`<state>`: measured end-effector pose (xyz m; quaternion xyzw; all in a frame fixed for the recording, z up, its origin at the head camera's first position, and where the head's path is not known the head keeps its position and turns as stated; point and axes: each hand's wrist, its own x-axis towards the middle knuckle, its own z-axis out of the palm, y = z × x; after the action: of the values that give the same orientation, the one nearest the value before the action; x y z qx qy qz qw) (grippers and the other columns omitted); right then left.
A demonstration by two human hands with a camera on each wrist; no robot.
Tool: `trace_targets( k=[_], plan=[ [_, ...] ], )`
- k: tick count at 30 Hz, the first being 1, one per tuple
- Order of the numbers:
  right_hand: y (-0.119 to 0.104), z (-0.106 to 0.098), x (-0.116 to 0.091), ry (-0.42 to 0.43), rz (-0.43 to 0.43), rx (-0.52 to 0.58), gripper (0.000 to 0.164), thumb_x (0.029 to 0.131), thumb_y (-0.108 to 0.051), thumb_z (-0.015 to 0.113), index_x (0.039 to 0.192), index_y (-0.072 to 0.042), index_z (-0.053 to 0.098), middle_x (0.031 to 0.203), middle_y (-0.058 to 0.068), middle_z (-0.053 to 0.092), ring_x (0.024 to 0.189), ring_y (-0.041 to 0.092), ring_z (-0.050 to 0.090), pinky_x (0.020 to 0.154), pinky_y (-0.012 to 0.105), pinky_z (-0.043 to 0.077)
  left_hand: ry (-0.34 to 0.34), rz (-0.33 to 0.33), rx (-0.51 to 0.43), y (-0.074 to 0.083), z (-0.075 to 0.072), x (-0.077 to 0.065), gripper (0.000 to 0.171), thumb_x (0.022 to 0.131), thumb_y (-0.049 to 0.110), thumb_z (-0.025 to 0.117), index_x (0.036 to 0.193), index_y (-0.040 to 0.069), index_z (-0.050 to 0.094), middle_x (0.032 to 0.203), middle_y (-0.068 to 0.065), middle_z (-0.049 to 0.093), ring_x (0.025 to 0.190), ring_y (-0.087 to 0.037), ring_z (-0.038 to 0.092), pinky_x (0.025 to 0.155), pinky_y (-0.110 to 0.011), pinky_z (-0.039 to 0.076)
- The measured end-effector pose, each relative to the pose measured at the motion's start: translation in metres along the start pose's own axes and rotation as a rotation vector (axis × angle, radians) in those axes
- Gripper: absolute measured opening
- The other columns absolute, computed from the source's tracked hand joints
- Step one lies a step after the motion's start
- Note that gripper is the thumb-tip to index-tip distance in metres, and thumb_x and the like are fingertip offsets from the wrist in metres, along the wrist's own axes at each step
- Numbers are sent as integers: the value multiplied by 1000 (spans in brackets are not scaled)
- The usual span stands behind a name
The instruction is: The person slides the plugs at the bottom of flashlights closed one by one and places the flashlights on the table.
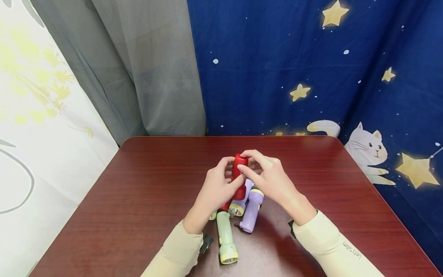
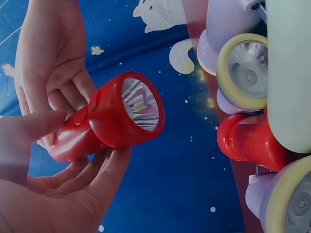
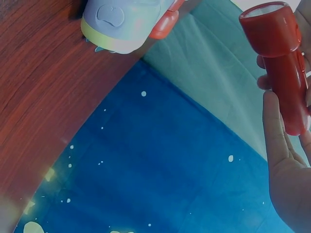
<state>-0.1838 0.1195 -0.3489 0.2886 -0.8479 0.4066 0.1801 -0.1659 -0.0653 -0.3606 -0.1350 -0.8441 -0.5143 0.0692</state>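
A red flashlight [image 1: 241, 161] is held up over the table between both hands. My left hand [image 1: 215, 189] grips its body, thumb on one side and fingers on the other. My right hand [image 1: 272, 176] pinches the tail end with thumb and fingers. In the left wrist view the clear lens [image 2: 141, 104] faces toward the camera side. The right wrist view shows the flashlight's wide red head [image 3: 272, 34] tilted upward. Below the hands lie a green flashlight [image 1: 225, 232], a purple flashlight [image 1: 252, 211] and another purple one [image 1: 238, 207], partly hidden by the held flashlight.
A second red flashlight [image 2: 255, 141] lies among the others, mostly covered in the head view. Beside my left wrist, a yellow-rimmed lens [image 1: 212, 216] peeks out. The brown table [image 1: 155, 177] ends at blue [image 1: 256, 77] and grey [image 1: 166, 69] curtains.
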Motion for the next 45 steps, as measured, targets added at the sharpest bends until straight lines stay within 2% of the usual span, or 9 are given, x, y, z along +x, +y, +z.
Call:
trace_targets(
  k=[5,11,14,22,26,32,38,41,45],
  plan=[
    [-1,-1,-1,-3,17,-4,34,95,-17,81,127,-15,68,100,6,81,84,13,79,79,31,67,22,18,51,1,3,-4,53,92,22,83,137,7,60,118,-12,77,102,-24,79,92,-41,66],
    [-3,-1,-2,-7,55,-2,33,97,-18,80,128,-17,69,99,5,81,82,13,79,79,32,67,77,42,219,6,6,-11,60,89,29,88,138,8,61,102,-4,75,84,-14,70,76,-32,64],
    [-3,-1,-3,-1,72,0,33,97,-19,80,128,-17,69,98,5,81,82,13,79,80,33,67,102,45,256,7,6,-12,59,89,30,88,137,8,62,99,-3,76,80,-12,69,73,-30,63],
    [-3,-1,-4,19,75,18,34,96,-20,81,128,-18,69,97,5,81,82,14,80,79,34,67,141,33,251,9,7,-15,51,87,27,89,128,9,64,101,-3,79,80,-12,72,75,-34,65],
    [-4,-1,-6,5,83,47,37,96,-19,81,131,-16,68,101,7,81,85,15,80,81,33,67,157,39,256,10,6,-16,51,87,26,89,128,8,64,100,-5,79,80,-13,73,76,-35,65],
    [-4,0,-7,-33,136,78,42,99,-15,75,139,-6,63,109,11,80,93,20,80,86,36,66,166,23,246,9,4,-16,53,88,27,88,131,7,65,100,-6,80,80,-14,75,77,-37,66],
    [-4,1,-7,-74,193,53,43,101,-16,72,141,-3,62,111,12,81,97,22,80,90,39,66,173,13,249,7,-1,-12,52,90,25,86,133,4,65,103,-9,80,81,-17,75,76,-38,66],
    [-1,2,-7,-95,195,35,39,101,-16,71,137,-2,65,111,12,81,97,23,80,90,40,66,181,-20,232,4,-6,-6,53,91,26,85,135,4,65,106,-11,80,83,-19,76,76,-39,67],
    [2,3,-5,-161,226,1,34,102,-19,70,133,-5,69,112,9,81,99,22,79,90,41,66,190,-98,176,-2,-19,5,54,91,29,84,136,6,66,110,-13,80,89,-23,78,81,-42,67]
  ],
)
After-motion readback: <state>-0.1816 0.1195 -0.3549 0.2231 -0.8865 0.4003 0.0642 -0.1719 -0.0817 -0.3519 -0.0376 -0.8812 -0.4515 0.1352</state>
